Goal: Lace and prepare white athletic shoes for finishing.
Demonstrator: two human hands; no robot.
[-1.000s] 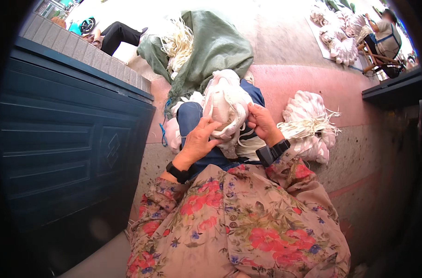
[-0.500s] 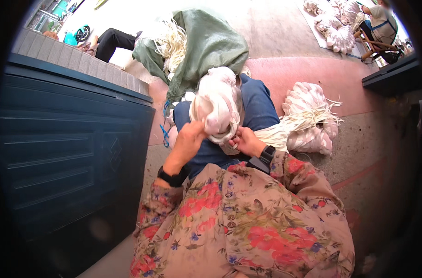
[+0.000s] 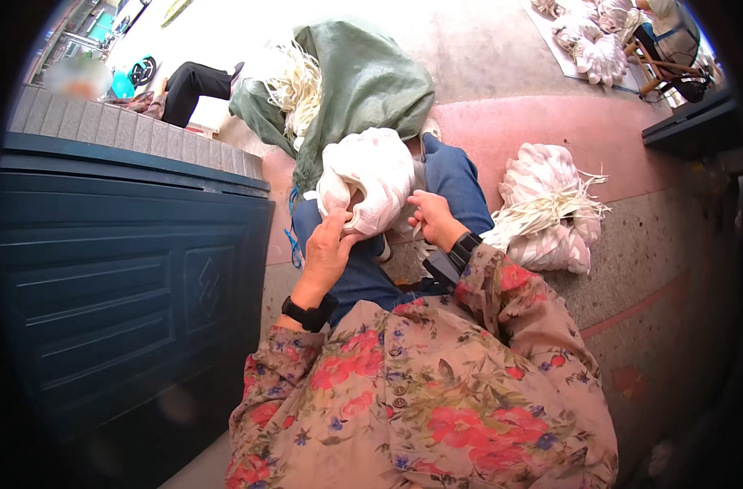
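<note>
Presently, left hand (image 3: 329, 244) pinches the white bundle (image 3: 370, 179) at its 7 o'clock edge, steadying it on the lap; right hand (image 3: 431, 216), at 4 o'clock, apparently pinches its underside.

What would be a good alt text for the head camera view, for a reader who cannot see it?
A seated person in a floral shirt holds a white bundled cloth sack over blue-trousered knees, left hand gripping its lower edge, right hand touching its side. A green fabric sack spilling pale fibre strips lies ahead, a tied white bundle to the right, a dark blue panelled door to the left.
</note>
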